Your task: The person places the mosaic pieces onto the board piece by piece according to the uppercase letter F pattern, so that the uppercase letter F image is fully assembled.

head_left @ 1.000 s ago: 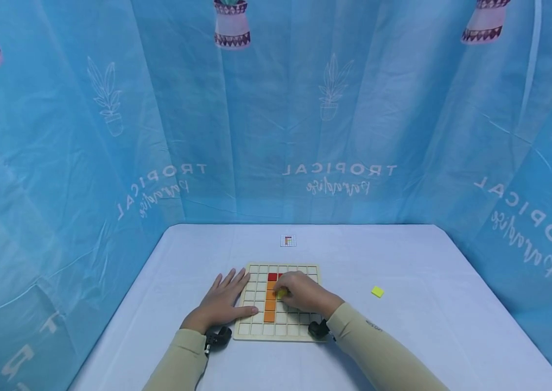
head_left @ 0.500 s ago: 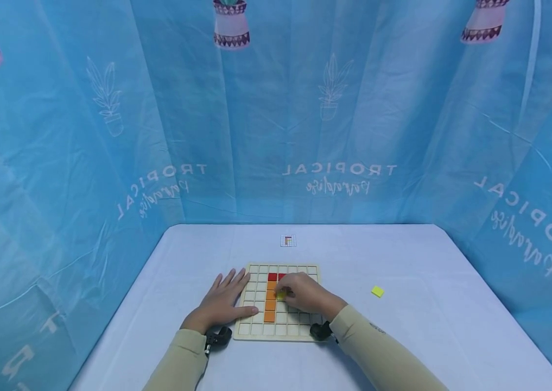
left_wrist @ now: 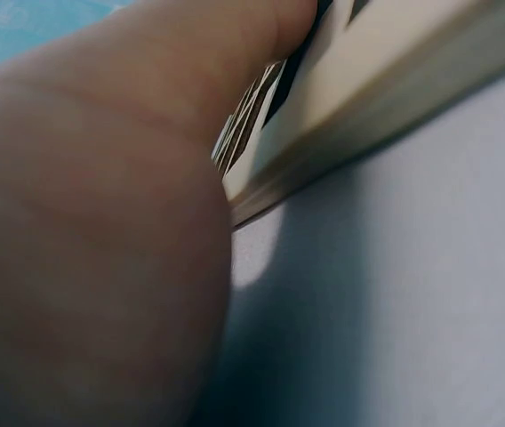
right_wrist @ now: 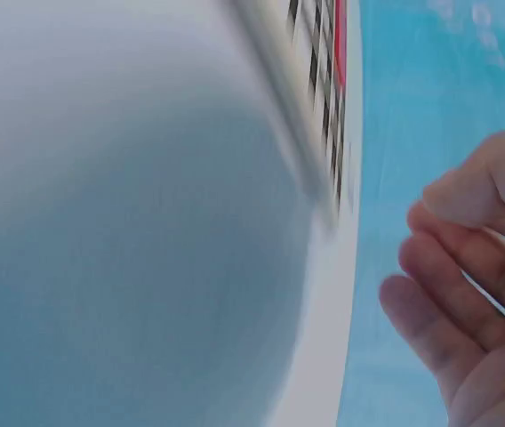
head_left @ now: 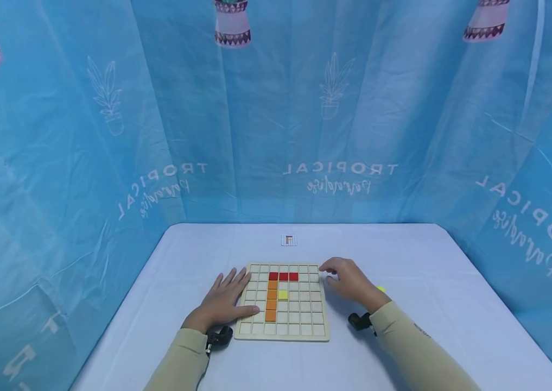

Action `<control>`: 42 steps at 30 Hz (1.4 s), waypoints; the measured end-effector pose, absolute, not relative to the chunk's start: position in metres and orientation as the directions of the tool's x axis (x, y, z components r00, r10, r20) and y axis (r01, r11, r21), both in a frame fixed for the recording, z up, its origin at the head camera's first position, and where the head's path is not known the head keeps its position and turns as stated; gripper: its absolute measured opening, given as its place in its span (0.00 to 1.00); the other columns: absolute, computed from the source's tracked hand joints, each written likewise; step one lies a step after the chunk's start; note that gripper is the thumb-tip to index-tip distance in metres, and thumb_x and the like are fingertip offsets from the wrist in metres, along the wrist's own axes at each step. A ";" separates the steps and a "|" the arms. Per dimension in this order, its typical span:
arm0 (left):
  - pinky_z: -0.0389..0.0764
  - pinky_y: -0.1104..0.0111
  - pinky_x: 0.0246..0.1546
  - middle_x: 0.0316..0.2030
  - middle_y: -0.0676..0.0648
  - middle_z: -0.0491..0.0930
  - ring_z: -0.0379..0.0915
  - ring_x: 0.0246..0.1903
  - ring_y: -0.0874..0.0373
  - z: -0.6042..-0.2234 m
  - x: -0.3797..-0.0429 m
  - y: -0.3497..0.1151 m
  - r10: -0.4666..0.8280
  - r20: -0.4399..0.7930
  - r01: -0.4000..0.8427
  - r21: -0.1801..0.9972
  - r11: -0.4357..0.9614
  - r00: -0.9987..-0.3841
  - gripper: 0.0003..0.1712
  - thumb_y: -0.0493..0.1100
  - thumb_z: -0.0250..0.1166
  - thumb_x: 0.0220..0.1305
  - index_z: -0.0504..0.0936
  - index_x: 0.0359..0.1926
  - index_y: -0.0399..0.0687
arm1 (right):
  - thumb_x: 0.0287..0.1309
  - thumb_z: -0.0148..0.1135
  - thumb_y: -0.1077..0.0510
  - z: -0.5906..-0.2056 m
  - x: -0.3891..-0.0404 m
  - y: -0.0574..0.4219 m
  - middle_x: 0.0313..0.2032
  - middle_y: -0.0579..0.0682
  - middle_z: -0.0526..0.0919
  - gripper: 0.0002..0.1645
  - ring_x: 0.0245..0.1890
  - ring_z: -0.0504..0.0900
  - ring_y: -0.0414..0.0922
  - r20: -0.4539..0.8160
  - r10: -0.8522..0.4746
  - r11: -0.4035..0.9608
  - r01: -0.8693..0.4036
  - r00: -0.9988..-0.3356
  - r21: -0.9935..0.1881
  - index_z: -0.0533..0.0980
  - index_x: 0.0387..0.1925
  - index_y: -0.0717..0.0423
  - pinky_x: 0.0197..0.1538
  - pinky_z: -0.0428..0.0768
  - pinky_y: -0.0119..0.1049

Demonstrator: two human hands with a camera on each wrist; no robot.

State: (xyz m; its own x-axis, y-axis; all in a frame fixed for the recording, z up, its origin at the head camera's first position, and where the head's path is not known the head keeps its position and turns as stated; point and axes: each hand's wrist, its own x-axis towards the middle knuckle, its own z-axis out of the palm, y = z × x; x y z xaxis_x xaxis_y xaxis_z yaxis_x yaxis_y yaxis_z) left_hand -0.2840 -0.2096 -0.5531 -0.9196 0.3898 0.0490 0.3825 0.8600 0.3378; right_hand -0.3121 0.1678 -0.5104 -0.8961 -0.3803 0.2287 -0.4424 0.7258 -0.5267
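A pale wooden grid board [head_left: 305,329] lies on the table. Across an upper row sit three red tiles [head_left: 283,277], with several orange tiles [head_left: 272,294] running down beneath the leftmost one. A single yellow tile [head_left: 283,295] fills a cell right of the orange column. My left hand [head_left: 223,300] lies with fingers spread at the board's left side, thumb over its edge. My right hand [head_left: 352,282] hovers just beyond the right edge; in the right wrist view its fingers [right_wrist: 435,325] are loosely bent and hold nothing. Another yellow tile [head_left: 381,289] shows partly behind the right wrist.
Behind the board lies a small printed card [head_left: 289,240] with a coloured grid pattern. White cloth covers the table [head_left: 227,244]. Blue printed curtains [head_left: 276,136] enclose its back and sides.
My right hand has let go of the yellow tile, which now lies in its cell, and has moved right off the board. It now partly covers the loose yellow tile. My left hand stays put.
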 end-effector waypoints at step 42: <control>0.37 0.45 0.78 0.82 0.47 0.51 0.37 0.81 0.45 -0.554 -0.283 -0.209 0.384 0.055 0.381 0.321 0.867 -0.922 0.63 0.83 0.58 0.60 0.58 0.84 0.49 | 0.59 0.76 0.67 -0.533 -0.295 0.257 0.36 0.44 0.83 0.09 0.37 0.80 0.44 0.113 -0.214 0.729 -0.236 -0.970 -0.643 0.86 0.40 0.56 0.42 0.83 0.42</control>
